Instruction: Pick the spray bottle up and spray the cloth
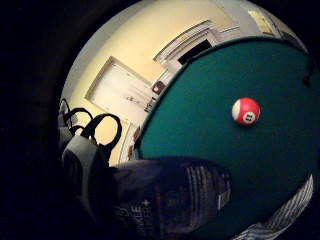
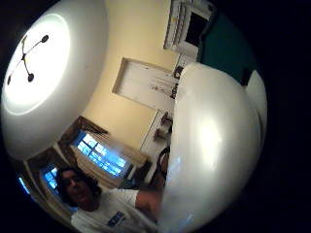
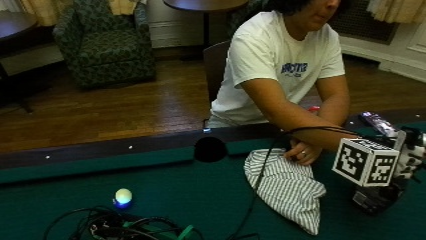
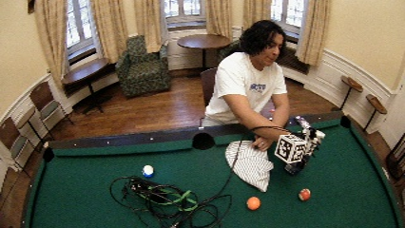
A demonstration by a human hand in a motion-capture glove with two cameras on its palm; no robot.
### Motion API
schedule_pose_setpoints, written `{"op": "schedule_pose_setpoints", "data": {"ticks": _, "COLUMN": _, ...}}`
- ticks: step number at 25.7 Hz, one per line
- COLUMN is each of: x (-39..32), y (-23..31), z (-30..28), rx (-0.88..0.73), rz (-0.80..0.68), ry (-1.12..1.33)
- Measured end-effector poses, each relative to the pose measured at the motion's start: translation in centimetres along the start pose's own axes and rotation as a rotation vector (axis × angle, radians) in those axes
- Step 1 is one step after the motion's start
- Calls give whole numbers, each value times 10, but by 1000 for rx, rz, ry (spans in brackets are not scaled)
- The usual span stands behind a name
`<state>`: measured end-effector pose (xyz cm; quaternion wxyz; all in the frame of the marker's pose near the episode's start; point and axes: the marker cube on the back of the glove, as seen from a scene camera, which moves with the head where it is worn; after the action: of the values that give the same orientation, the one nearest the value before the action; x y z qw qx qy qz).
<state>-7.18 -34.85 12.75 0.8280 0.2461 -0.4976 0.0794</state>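
The spray bottle is dark with a white head and stands at the right of the green table, just right of the striped cloth. My gloved right hand grips the bottle, mostly hidden behind the marker cube. In the little finger side palm view the bottle's dark labelled body lies close against the palm, with the hand's straps beside it and the cloth just past it. The white spray head fills the thumb side palm view. The person's bare left hand rests on the cloth's far edge.
A red striped ball and an orange ball lie on the felt in front of the cloth. A blue-white ball and a tangle of cables sit to the left. A pocket opens in the far rail.
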Motion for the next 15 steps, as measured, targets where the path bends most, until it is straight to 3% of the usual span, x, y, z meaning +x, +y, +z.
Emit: {"op": "schedule_pose_setpoints", "data": {"ticks": 15, "x": 7, "y": -4, "z": 9, "rx": -118, "rz": 38, "ry": -77}}
